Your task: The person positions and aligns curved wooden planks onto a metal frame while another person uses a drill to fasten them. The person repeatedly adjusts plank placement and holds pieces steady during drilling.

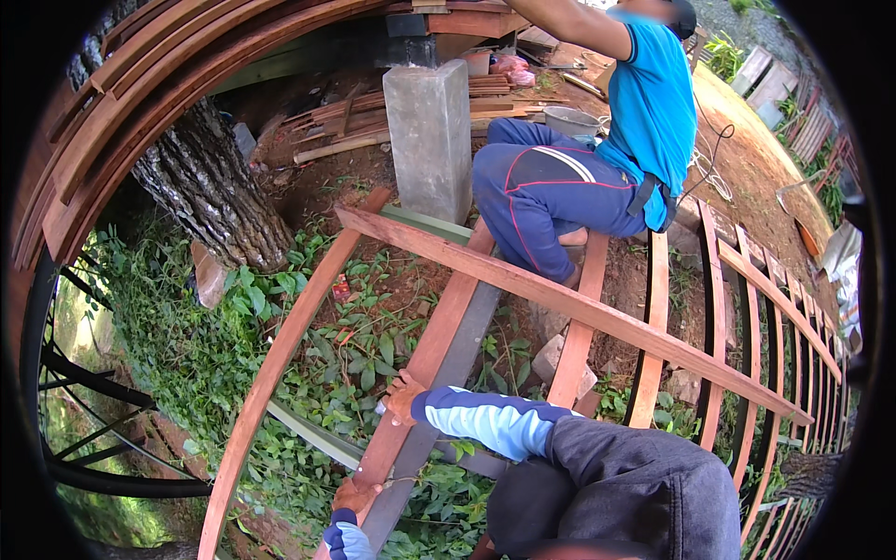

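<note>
Neither my left hand nor my right hand is in view. Nearest to me, a co-worker in a dark cap and a dark jacket (653,476) with light blue sleeves bends over a reddish wooden beam (439,341). One of that person's hands (404,397) grips the beam's edge, possibly with something small in it that I cannot make out. The other hand (355,497) rests on the same beam, lower down. Alongside the beam runs a dark grey beam (462,347). A long wooden plank (560,297) lies crosswise over the beams.
A second person in a blue shirt (649,103) squats on the frame by a concrete post (429,140). Curved wooden boards (121,121) overhang the upper left, near a tree trunk (215,177). Between the open beams are green plants (252,308) and stones (560,359). Slats continue right.
</note>
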`<action>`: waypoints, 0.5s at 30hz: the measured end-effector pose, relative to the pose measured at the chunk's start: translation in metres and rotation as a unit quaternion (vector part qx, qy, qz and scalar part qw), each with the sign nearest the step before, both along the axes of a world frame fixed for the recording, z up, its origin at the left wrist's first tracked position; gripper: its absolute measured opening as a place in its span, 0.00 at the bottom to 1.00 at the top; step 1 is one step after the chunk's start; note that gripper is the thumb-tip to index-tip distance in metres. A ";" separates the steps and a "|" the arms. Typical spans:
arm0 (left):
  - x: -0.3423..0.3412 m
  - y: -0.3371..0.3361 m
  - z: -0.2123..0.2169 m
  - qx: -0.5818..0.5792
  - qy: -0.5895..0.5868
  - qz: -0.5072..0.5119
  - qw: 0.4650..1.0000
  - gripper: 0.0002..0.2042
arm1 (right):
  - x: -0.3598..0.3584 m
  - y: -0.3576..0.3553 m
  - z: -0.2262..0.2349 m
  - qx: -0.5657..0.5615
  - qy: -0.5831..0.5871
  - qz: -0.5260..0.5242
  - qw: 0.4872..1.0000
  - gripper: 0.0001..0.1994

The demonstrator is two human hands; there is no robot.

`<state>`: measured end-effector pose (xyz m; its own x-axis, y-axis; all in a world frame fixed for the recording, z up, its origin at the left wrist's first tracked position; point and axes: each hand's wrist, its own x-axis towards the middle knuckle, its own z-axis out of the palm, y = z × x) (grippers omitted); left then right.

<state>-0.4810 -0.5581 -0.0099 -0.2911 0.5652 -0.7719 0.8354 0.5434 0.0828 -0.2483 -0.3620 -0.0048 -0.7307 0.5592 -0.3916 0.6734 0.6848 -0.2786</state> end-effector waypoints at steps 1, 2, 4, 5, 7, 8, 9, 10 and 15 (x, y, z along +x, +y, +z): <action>-0.001 -0.001 -0.002 0.003 0.004 0.000 1.000 0.55 | 0.000 0.000 -0.001 0.000 -0.007 0.004 1.000 0.29; -0.001 -0.001 -0.002 0.007 0.001 0.000 1.000 0.55 | 0.000 0.000 -0.001 0.001 0.001 0.002 1.000 0.29; -0.001 -0.002 -0.002 0.013 -0.005 0.000 1.000 0.54 | 0.000 0.000 -0.001 0.002 -0.006 0.005 1.000 0.29; 0.000 -0.002 -0.001 0.015 -0.004 -0.001 1.000 0.54 | 0.000 0.000 0.000 0.001 0.001 0.002 1.000 0.29; 0.002 -0.001 0.003 0.015 -0.004 -0.001 1.000 0.52 | 0.001 -0.001 0.002 -0.004 -0.001 0.003 1.000 0.28; 0.004 -0.001 0.005 0.014 -0.004 0.001 1.000 0.52 | 0.001 -0.001 0.003 -0.001 -0.003 0.005 1.000 0.28; 0.005 0.000 0.007 0.013 -0.004 0.003 1.000 0.52 | 0.001 -0.001 0.004 -0.003 0.002 0.004 1.000 0.28; 0.005 0.000 0.009 0.013 -0.005 0.004 1.000 0.51 | 0.002 -0.001 0.005 -0.005 0.002 0.003 1.000 0.29; 0.007 0.000 0.013 0.021 -0.006 -0.001 1.000 0.52 | 0.002 -0.001 0.004 -0.004 0.005 -0.001 1.000 0.29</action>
